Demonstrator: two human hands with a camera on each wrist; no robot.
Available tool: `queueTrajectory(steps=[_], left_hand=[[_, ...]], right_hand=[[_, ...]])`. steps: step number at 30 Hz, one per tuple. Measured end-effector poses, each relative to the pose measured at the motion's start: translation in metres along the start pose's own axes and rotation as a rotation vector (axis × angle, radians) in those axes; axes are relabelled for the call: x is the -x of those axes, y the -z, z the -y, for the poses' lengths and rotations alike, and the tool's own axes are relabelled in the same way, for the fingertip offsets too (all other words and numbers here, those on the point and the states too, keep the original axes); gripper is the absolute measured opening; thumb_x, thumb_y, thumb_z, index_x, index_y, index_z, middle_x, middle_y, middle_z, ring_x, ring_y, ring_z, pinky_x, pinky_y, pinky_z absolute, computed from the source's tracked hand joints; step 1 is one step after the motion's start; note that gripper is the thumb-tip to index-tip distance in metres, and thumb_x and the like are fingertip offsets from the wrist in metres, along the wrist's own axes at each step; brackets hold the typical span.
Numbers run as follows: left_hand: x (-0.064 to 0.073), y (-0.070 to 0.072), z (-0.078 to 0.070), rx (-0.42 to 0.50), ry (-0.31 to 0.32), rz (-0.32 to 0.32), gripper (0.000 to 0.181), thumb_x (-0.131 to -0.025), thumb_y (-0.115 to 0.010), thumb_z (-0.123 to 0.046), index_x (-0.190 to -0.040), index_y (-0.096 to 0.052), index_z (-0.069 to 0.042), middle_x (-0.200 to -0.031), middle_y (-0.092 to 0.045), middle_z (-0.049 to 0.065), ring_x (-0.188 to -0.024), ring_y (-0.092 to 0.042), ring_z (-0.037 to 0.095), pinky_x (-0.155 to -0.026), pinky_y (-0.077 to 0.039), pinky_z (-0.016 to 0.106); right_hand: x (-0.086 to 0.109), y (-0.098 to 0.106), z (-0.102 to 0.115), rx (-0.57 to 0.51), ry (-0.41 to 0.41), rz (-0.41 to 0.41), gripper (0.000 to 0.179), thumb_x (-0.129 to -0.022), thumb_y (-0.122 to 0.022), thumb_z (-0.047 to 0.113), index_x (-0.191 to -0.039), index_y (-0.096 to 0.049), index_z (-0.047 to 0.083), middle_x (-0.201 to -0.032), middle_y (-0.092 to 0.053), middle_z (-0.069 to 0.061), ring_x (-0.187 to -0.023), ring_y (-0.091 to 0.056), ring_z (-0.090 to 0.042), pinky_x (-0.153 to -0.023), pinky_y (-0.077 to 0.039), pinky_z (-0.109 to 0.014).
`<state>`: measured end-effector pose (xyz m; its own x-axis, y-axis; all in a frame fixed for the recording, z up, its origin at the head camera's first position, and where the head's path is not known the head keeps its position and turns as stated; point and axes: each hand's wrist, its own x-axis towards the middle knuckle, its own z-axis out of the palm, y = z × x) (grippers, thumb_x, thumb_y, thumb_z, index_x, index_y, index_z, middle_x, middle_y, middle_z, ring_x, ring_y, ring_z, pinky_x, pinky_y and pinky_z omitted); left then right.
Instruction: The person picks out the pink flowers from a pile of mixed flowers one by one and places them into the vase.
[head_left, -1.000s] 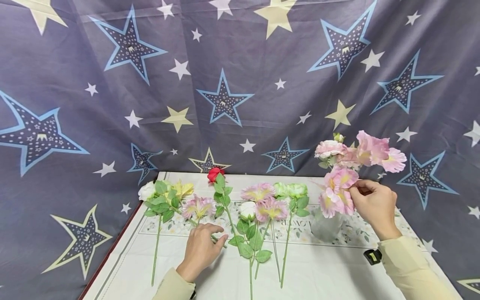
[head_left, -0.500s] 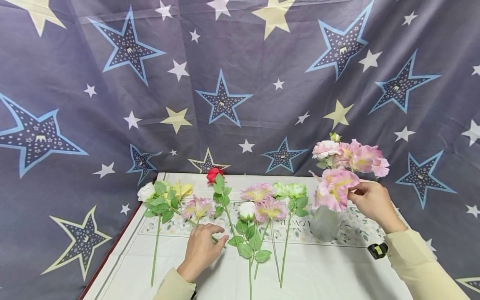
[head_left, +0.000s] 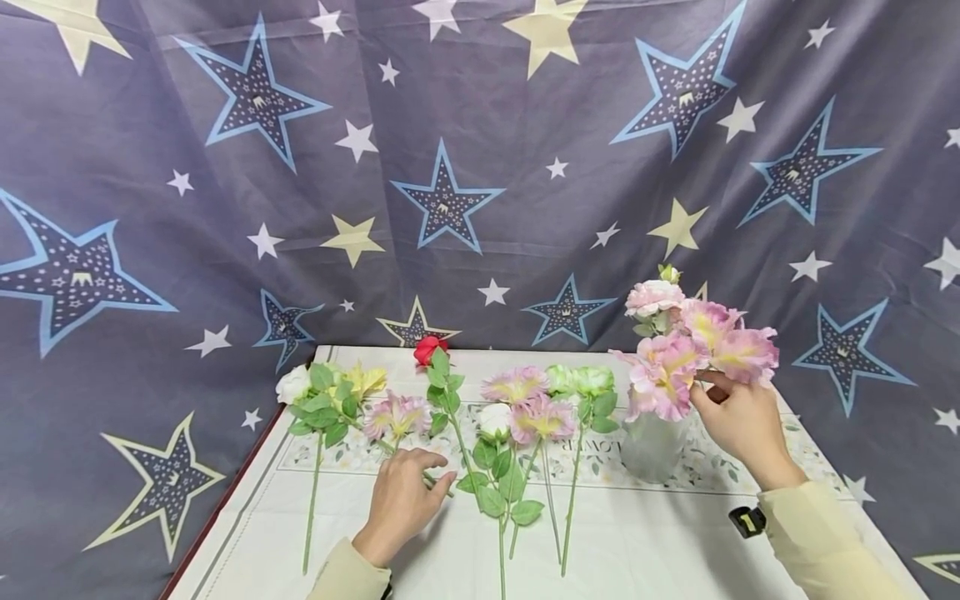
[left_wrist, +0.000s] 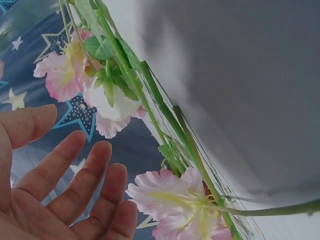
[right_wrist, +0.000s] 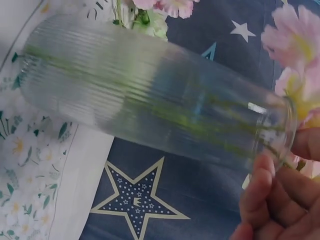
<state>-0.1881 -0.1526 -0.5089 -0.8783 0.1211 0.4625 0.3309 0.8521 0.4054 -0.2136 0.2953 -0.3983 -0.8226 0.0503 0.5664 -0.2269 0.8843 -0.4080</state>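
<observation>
A clear ribbed glass vase (head_left: pixel 652 452) stands at the right of the table, with green stems visible inside it in the right wrist view. Pink flowers (head_left: pixel 663 375) crowd above its mouth. My right hand (head_left: pixel 750 425) is at the rim (right_wrist: pixel 290 125), thumb and fingers pinching the stem of a pink-and-yellow flower (head_left: pixel 742 354); petals partly hide the grip. My left hand (head_left: pixel 405 500) hovers by the stem of a pink flower (head_left: pixel 397 415) lying on the table. In the left wrist view its fingers (left_wrist: pixel 95 165) are relaxed and hold nothing.
Loose artificial flowers lie along the table: a white one (head_left: pixel 293 383), a yellow one (head_left: pixel 365 379), a red rose (head_left: pixel 431 350), pink ones (head_left: pixel 542 418) and a green one (head_left: pixel 581 381). A star-patterned curtain (head_left: pixel 480 192) hangs behind. A printed runner (head_left: pixel 720 467) crosses the tabletop.
The pink flower in my right hand has come down and left, closer over the vase mouth, and the blooms have turned. My left hand stays in place.
</observation>
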Motion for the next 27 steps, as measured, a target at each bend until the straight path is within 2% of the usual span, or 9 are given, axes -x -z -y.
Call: queueTrajectory(steps=[4,9,13,21,27], left_hand=[[0.000,0.000,0.001,0.001,0.003,0.004,0.014,-0.082,-0.087,-0.024,-0.093,-0.081,-0.018,-0.096,-0.076,0.002,-0.090,-0.067,0.027,-0.088,-0.051,0.053],[0.001,0.000,0.002,-0.005,0.004,0.006,0.013,-0.081,-0.087,-0.023,-0.092,-0.081,-0.019,-0.096,-0.076,0.001,-0.089,-0.067,0.026,-0.086,-0.051,0.052],[0.001,0.001,0.003,-0.006,0.004,0.004,0.014,-0.081,-0.087,-0.023,-0.092,-0.081,-0.018,-0.095,-0.076,0.001,-0.087,-0.066,0.025,-0.085,-0.051,0.051],[0.002,0.002,0.001,-0.008,0.009,0.008,0.014,-0.081,-0.087,-0.022,-0.093,-0.081,-0.018,-0.095,-0.076,0.001,-0.087,-0.066,0.025,-0.085,-0.051,0.051],[0.001,0.001,0.001,-0.007,0.012,0.004,0.015,-0.081,-0.087,-0.024,-0.093,-0.081,-0.017,-0.095,-0.076,0.002,-0.087,-0.066,0.025,-0.085,-0.051,0.050]], right_hand=[[0.007,-0.002,0.003,0.002,-0.013,-0.042,0.025,-0.093,-0.066,0.018,-0.109,-0.076,0.001,-0.066,-0.070,-0.006,-0.058,-0.065,-0.025,-0.059,-0.050,-0.053],[0.016,-0.003,0.003,-0.014,-0.019,-0.007,0.033,-0.096,-0.065,0.021,-0.117,-0.073,-0.003,-0.072,-0.073,-0.014,-0.063,-0.069,-0.031,-0.060,-0.052,-0.056],[0.024,-0.003,0.003,-0.041,-0.060,0.017,0.037,-0.098,-0.063,0.023,-0.124,-0.070,-0.003,-0.078,-0.074,-0.013,-0.069,-0.070,-0.032,-0.066,-0.051,-0.055],[0.039,-0.010,0.002,-0.035,-0.086,0.025,0.031,-0.088,-0.069,0.020,-0.112,-0.074,0.001,-0.071,-0.073,-0.004,-0.063,-0.067,-0.022,-0.061,-0.050,-0.046],[0.051,-0.014,0.006,-0.025,-0.144,0.068,0.047,-0.091,-0.073,0.031,-0.122,-0.070,-0.005,-0.072,-0.072,0.000,-0.061,-0.065,-0.014,-0.056,-0.048,-0.037]])
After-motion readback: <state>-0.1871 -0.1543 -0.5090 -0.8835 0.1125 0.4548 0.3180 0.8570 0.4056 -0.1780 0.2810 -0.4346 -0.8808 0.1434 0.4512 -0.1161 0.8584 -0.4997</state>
